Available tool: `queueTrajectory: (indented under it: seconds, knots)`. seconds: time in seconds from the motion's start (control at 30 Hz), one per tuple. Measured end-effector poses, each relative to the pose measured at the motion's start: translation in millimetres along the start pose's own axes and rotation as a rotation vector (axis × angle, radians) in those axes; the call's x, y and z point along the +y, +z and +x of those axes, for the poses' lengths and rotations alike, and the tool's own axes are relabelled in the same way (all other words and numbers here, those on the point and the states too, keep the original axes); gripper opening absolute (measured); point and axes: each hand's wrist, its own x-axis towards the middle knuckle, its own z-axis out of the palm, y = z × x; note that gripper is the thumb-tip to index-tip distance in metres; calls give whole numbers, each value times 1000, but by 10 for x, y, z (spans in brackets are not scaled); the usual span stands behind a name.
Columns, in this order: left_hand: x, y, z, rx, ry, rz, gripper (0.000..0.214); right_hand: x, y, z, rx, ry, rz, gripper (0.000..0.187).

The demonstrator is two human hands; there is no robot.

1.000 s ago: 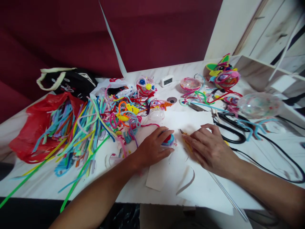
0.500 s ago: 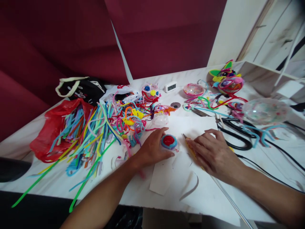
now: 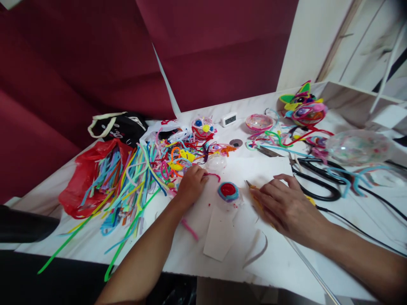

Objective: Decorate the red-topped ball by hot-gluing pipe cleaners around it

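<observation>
My left hand (image 3: pixel 192 184) is closed at the edge of the craft pile, its fingertips on one end of a dark pink pipe cleaner (image 3: pixel 213 175). To the right of it, a small clear dome (image 3: pixel 228 192) with a blue ring and red centre rests on the white paper (image 3: pixel 270 167). My right hand (image 3: pixel 280 203) is wrapped round a yellow glue gun (image 3: pixel 262 207), mostly hidden under the palm. The gun's metal nozzle (image 3: pixel 248 183) points toward the dome, and a clear glue stick (image 3: pixel 313 271) trails out behind.
On the left, a red bag (image 3: pixel 81 186) spills many pipe cleaners (image 3: pixel 136 182). Large black-handled scissors (image 3: pixel 321 190) lie at the right, near a clear plastic shell (image 3: pixel 359 148). Decorated balls (image 3: pixel 202 128) and a white digital clock (image 3: pixel 229 120) stand behind.
My left hand has let go of the red-centred dome and moved left and up to the dark pink pipe cleaner. My right hand stays in place with the glue gun. The view shifted slightly.
</observation>
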Motion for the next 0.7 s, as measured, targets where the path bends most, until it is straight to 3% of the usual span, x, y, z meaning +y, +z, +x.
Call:
queueTrajectory:
  seconds: [0.17, 0.27, 0.37, 0.47, 0.53, 0.63, 0.7]
  knots:
    - [-5, 35, 37, 54, 56, 67, 14, 11, 11, 1, -1, 25, 18, 27]
    - [7, -40, 29, 176, 78, 72, 15, 45, 7, -5, 27, 28, 65, 27]
    - [46, -118, -1, 297, 140, 73, 18, 33, -77, 56, 21, 120, 277, 26]
    - [102, -158, -40, 350, 247, 77, 18, -74, -231, 253, -61, 301, 562, 28]
    - [138, -162, -68, 366, 320, 78, 17, -173, -302, 453, -123, 398, 620, 31]
    - [167, -153, -102, 376, 423, 75, 13, -282, -269, 767, -188, 411, 567, 36]
    - [162, -146, -112, 380, 474, 78, 13, -304, -179, 934, -212, 370, 560, 23]
